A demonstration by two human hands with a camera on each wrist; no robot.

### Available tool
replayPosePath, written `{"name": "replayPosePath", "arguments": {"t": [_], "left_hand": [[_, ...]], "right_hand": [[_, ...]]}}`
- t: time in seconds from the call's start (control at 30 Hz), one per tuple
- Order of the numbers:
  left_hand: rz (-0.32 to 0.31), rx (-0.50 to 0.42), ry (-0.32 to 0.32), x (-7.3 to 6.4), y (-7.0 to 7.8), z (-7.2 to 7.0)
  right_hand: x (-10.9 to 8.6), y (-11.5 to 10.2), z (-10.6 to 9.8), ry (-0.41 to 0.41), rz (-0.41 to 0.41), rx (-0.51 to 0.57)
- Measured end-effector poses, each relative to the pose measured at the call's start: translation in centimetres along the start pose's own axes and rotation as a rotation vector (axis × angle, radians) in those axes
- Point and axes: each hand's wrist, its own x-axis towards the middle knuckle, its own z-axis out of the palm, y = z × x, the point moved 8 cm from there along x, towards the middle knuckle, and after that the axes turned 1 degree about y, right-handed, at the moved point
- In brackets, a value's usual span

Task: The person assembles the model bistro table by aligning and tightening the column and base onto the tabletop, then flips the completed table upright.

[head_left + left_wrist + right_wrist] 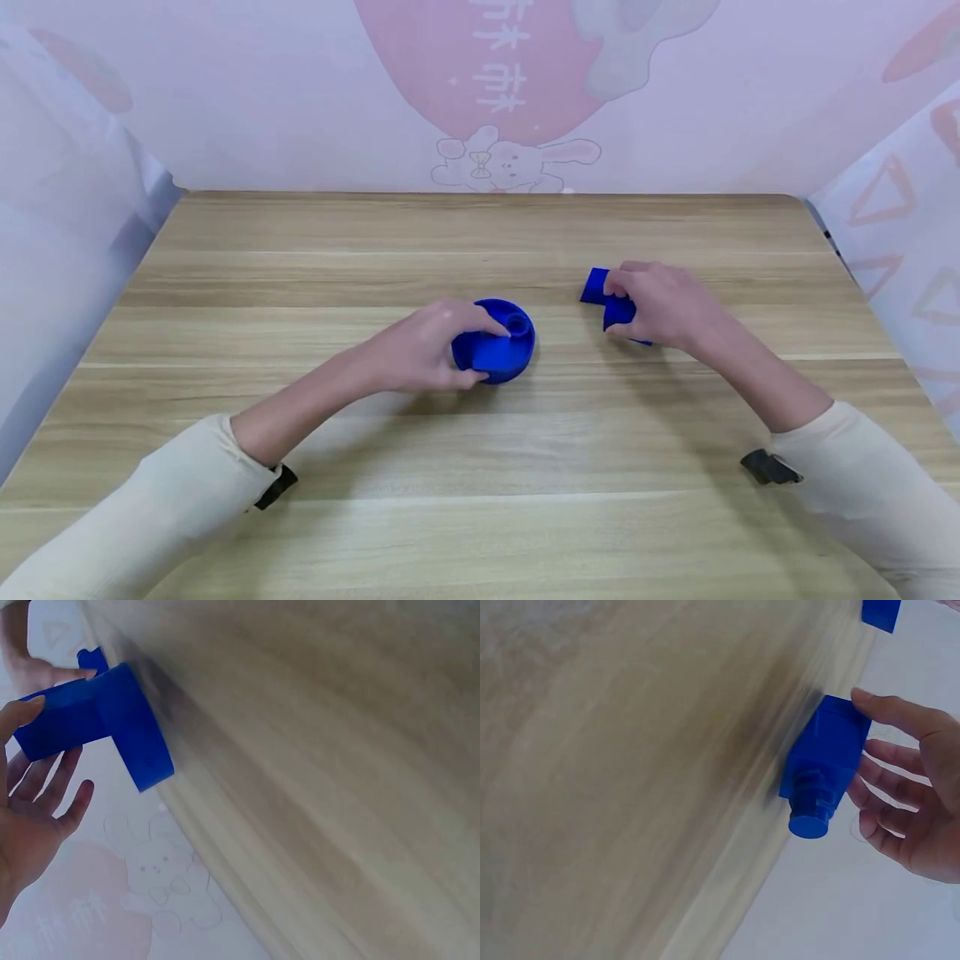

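Observation:
Left of the table's middle, my left hand [423, 350] pinches a round blue plastic piece [504, 362]. This piece has a curved rim and a ring-shaped socket [517, 324] inside it. From the left wrist view, a thick block part [64, 724] of it lies between thumb and fingers, and a curved wall extends beyond. Over to the right, my right hand [663, 307] grips an angular blue plastic piece [618, 313] between thumb and fingertips. A short round knob [808, 823] sticks out of its end in the right wrist view. The two pieces are apart.
Both hands work over a light wood-grain table [480, 467]. Behind its far edge stands a pale pink panel [300, 100] with cartoon rabbits, and white printed sheets [900, 192] hang at the sides. Dark bands [768, 467] show by the sleeves.

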Motion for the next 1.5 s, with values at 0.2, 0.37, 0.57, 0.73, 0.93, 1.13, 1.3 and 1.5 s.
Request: {"name": "replayPosePath", "arguments": {"t": [0.2,0.37,0.57,0.73,0.93,1.13,1.3,1.5], "left_hand": [[0.026,-0.001,0.009,-0.6,-0.5,-0.9],[0.011,0.022,0.037,-1.0,-0.9,-1.4],[-0.076,-0.010,0.119,-1.1,-1.3,-1.6],[-0.142,-0.026,0.182,-1.4,-1.9,-2.0],[-0.171,-0.002,0.202,-1.6,-1.9,-2.4],[-0.204,-0.033,0.198,-1.7,-2.3,-2.7],[-0.221,-0.046,0.195,-1.7,-2.7,-2.9],[-0.269,-0.034,0.206,-1.9,-3.1,-3.0]], "right_hand": [[0.1,-0.1,0.3,0.005,-0.010,-0.018],[-0.1,-0.1,0.3,0.012,-0.014,0.008],[-0.3,-0.1,0.1,0.016,-0.006,0.040],[-0.4,-0.6,-0.3,0.015,-0.006,0.058],[-0.2,-1.5,-1.2,0.018,-0.005,0.114],[0.2,-2.0,-2.3,0.061,-0.041,0.232],[0.6,-2.2,-3.2,0.130,-0.060,0.415],[0.9,-2.5,-4.2,0.224,-0.115,0.581]]}}
